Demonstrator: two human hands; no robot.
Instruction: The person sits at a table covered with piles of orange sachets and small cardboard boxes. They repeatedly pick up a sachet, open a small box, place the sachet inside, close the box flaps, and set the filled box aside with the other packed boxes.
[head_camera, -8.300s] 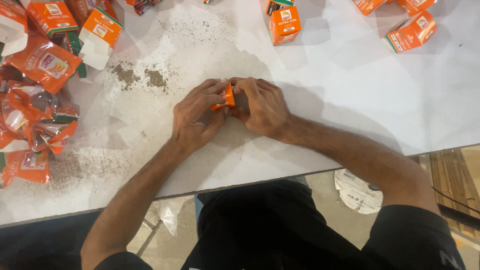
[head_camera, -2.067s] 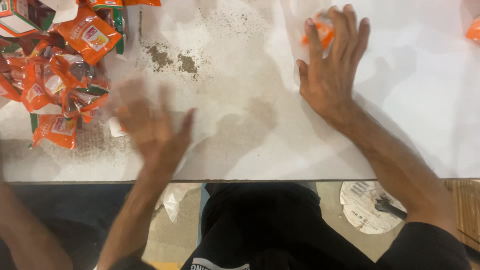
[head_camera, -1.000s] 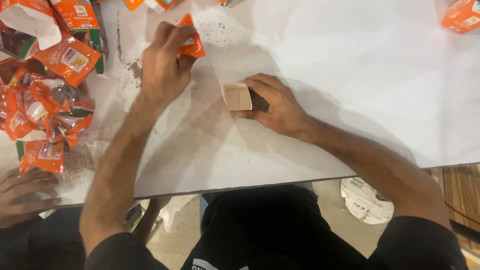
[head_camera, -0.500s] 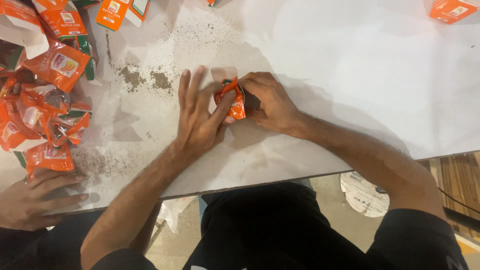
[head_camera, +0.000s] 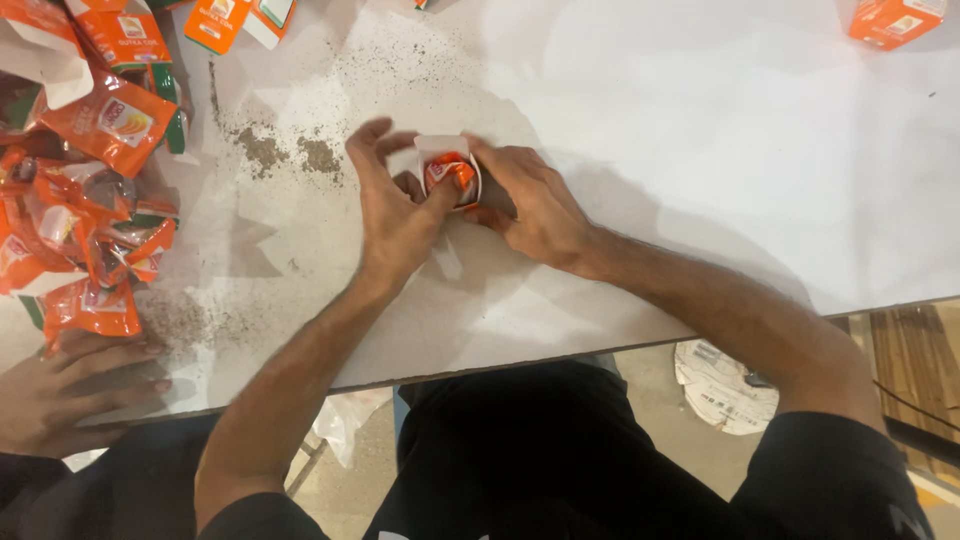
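Left hand (head_camera: 395, 215) thumb presses an orange packet (head_camera: 452, 174) into a small box (head_camera: 447, 150) gripped closed by the right hand (head_camera: 530, 205) on the surface (head_camera: 700, 150); forcing could tear it.

Glossy orange foil sachets (head_camera: 100, 190) — crinkled — on a matt white table (head_camera: 700, 150), dusted with powder

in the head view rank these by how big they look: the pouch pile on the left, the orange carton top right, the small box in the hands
1. Pouch pile, by far the largest.
2. Orange carton and small box look about alike; the carton is cut by the frame edge and the left hand and right hand cover part of the box, so no ranking.
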